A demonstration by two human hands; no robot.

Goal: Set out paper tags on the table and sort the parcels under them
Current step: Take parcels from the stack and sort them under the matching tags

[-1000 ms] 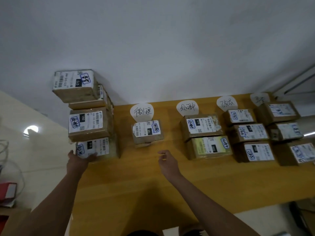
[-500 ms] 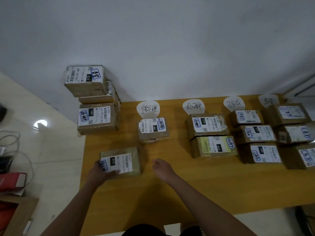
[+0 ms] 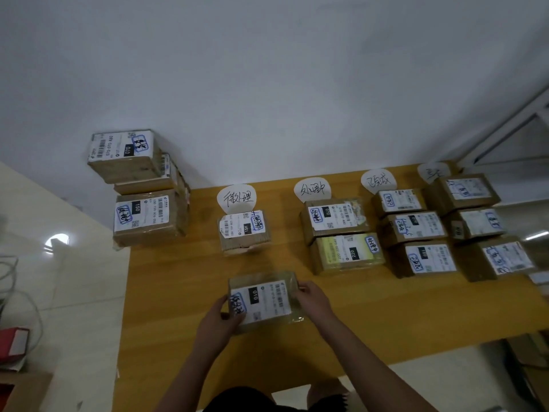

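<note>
Found one taped cardboard parcel at the near middle of the table, label up, long axis running left to right. Cannot tell whether resting on the wood or lifted just clear.

Noted left hand clasping the left short end, beside the blue handwriting on the label. Noted right hand gripping the right short end, fingers curled onto the far corner.

Counted four paper tags along the far edge: first tag, second tag, third tag, fourth tag, each with parcels ranked on its near side.

Placed the held parcel directly near of the first tag's lone parcel, bare wood between. Logged the other columns far and to the right, closer to the right hand.

Could not read the handwriting well enough to match a tag.

Judged sorting well advanced, with an unsorted stack waiting at the far left by the table corner. Expect a straight push away for the first column, otherwise a carry rightward.
</note>
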